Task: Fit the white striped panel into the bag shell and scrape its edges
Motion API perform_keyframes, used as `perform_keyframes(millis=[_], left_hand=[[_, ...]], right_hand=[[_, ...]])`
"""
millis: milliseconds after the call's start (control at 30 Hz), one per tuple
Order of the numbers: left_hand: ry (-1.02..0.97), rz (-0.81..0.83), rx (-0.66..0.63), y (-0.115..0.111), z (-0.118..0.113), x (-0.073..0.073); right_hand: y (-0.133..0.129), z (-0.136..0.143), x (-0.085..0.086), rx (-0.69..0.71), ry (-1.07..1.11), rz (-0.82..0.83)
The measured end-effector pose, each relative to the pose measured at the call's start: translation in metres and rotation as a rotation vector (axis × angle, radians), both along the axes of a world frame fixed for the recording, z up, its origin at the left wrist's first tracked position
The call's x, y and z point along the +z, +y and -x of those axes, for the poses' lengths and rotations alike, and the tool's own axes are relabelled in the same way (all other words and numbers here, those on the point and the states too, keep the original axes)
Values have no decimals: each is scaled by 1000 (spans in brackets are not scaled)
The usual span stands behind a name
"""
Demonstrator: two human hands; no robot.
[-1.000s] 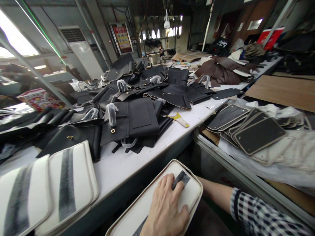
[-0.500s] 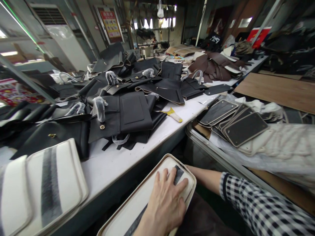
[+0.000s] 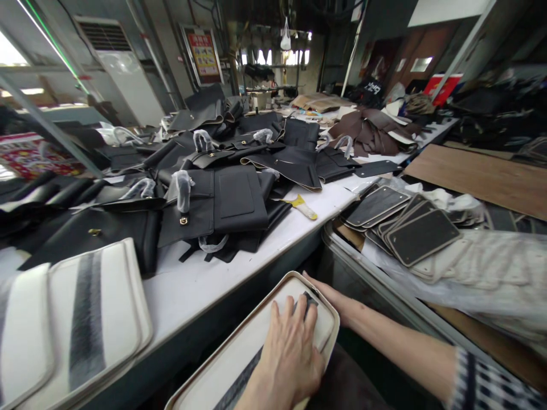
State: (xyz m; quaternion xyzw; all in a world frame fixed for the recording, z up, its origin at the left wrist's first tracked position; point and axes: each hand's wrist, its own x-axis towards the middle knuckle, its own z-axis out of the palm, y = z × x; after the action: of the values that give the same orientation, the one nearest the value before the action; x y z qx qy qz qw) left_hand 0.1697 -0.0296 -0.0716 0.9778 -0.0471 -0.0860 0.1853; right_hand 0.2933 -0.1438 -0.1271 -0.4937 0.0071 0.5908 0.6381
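Observation:
A cream bag piece [image 3: 231, 356] with rounded corners, a raised rim and a dark lengthwise stripe slants in front of me beside the table edge. My left hand [image 3: 287, 347] lies on its inner face, fingers apart and bent, the tips on the dark stripe near the far end. Behind the far right corner, my right hand [image 3: 332, 299] holds the rim; most of its fingers are hidden by the piece. Similar cream bag pieces [image 3: 117, 307] with dark stripes lie overlapped on the table to the left.
Black bags [image 3: 237, 196] with wrapped handles pile up on the white table [image 3: 188, 296]. A yellow-handled tool [image 3: 302, 208] lies near its edge. To the right, a bin [image 3: 342, 242] carries dark panels [image 3: 425, 236] and pale pieces. Brown leather [image 3: 370, 131] sits farther back.
My right hand has come up along the far right rim, and more of its forearm shows. My left fingers have drawn closer together over the stripe. The view has shifted slightly.

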Motion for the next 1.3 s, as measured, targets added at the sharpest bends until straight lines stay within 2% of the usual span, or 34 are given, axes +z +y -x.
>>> perform_keyframes(millis=[67,133,233,333,633,867,1067,1300], left_hand=[[-3,9,4,0,0,0],[-12,18,11,1,0,0],[-12,37,35,2,0,3],[-10,54,59,3,0,8],[-64,102,94,9,1,4],[-110,76,15,12,-6,7],[-151,69,-24,17,-9,3],[-155,-34,-19,20,-33,-6]], right_hand=[[-6,5,10,-28,-86,27],[-15,11,15,-106,-351,60],[-25,16,14,-140,-794,161],[-28,18,7,-125,-1008,256],[-32,24,8,-178,-1136,224],[-32,28,3,-256,-1142,256],[-32,30,1,-273,-1161,267],[-31,27,1,-282,-1184,245]])
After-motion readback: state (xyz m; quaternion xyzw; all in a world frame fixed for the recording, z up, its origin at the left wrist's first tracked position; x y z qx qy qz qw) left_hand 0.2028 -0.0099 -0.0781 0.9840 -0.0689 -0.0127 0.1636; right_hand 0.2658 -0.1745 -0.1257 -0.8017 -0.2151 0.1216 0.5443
